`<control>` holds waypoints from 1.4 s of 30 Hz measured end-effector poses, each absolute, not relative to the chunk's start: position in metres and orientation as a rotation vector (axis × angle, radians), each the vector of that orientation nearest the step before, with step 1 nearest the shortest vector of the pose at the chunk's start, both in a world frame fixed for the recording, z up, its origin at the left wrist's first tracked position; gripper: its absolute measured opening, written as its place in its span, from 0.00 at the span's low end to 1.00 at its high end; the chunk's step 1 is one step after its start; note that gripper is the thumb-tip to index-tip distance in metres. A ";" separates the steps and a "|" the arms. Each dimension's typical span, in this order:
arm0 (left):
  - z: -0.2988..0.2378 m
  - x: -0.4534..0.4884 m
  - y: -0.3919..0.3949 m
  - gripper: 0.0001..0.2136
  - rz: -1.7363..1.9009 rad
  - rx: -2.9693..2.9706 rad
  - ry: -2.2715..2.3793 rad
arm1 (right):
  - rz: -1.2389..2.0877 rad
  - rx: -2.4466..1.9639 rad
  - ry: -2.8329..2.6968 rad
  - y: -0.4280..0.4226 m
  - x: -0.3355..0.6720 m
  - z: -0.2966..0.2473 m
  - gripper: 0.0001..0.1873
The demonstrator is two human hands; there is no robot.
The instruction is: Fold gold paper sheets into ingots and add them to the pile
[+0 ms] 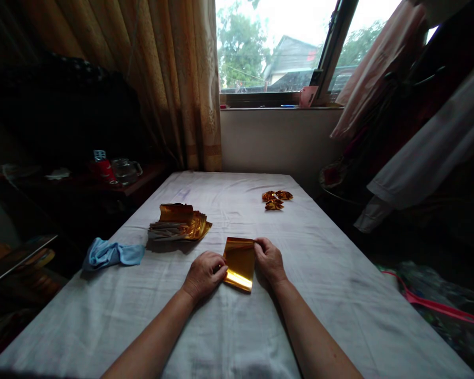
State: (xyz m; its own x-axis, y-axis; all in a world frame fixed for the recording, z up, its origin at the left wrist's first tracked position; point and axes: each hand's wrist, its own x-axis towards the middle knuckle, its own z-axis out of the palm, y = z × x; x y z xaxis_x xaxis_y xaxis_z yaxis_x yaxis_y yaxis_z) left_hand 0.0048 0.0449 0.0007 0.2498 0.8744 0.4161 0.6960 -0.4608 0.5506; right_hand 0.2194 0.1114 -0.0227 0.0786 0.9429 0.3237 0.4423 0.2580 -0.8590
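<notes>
A shiny gold foil sheet (240, 263) lies between my two hands, its right edge rolled or folded over. My left hand (206, 273) pinches its left edge between thumb and fingers. At the upper right corner, my right hand (270, 260) grips the same sheet with thumb and fingertips. Farther left sits a stack of gold foil sheets (177, 223), loosely fanned and curled on top. Toward the back right of the table rest three folded gold foil pieces (275, 204), grouped close together.
A white cloth covers the table (319, 316). A crumpled blue cloth (112, 253) lies at its left edge. On a dark side table stand a glass mug (125, 171) and a red container (103, 171). Clothes (426, 147) hang at the right; a pink cup (308, 97) stands on the windowsill.
</notes>
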 end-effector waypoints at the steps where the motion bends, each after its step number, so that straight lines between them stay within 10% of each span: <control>1: 0.001 0.005 0.045 0.07 1.010 2.272 1.465 | 0.625 -1.349 -1.530 0.112 0.220 -0.023 0.17; 42: 0.000 0.004 0.045 0.07 0.983 2.274 1.521 | 0.658 -1.387 -1.494 0.113 0.217 -0.023 0.18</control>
